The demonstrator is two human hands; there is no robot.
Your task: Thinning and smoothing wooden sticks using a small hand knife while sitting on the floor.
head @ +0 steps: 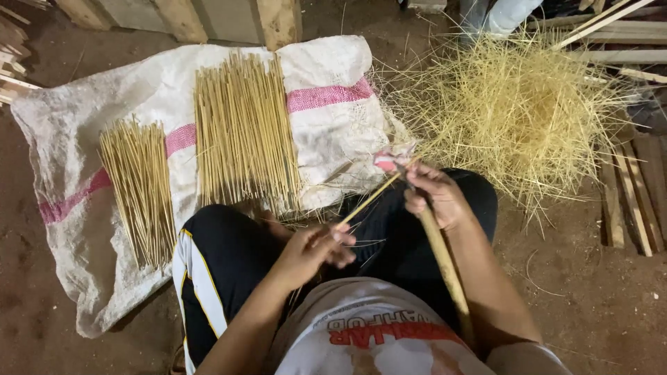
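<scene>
Dirt floor, white sack far. Left hand pinches thin bamboo stick; right hand grips long-handled knife. Shavings pile far right.

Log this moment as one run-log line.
left hand: grips thin bamboo stick | right hand: grips long-handled knife against stick | sack: two stick bundles | shavings pile: right

A flattened white woven sack with pink stripes lies spread on the dirt floor.
</scene>
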